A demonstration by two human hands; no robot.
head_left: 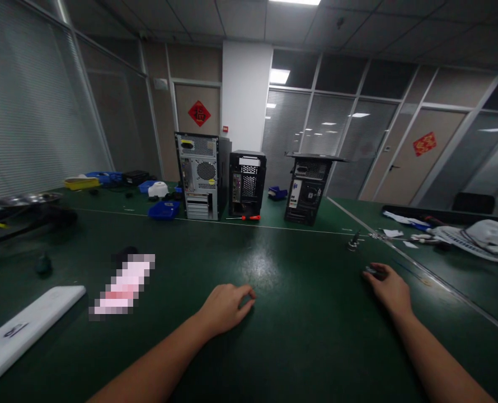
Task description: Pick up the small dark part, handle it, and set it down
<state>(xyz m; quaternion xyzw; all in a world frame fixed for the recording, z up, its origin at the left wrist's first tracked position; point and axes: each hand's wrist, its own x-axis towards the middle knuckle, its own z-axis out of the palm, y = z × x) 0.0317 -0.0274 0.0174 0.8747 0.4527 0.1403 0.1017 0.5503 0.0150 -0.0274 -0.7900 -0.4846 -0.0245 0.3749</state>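
My left hand (228,307) rests on the green tabletop (299,336) with its fingers loosely curled. A gap shows between thumb and index finger, and I see nothing held there. Farther right, my right hand (388,286) has its fingertips closed around a small dark-and-silver piece (370,271), mostly hidden and too small to name. Just beyond that hand stands a small dark upright object (353,242) with a round base. Across the table, a red-handled screwdriver (251,218) lies in front of the middle computer case (249,182), out of reach of both hands.
A large computer tower (201,176) and a dark case with a panel on top (310,187) flank the middle one. Blue bins (164,210) sit behind left. A white slab (31,330) lies front left. White items (479,238) and a metal strip (442,288) are on the right.
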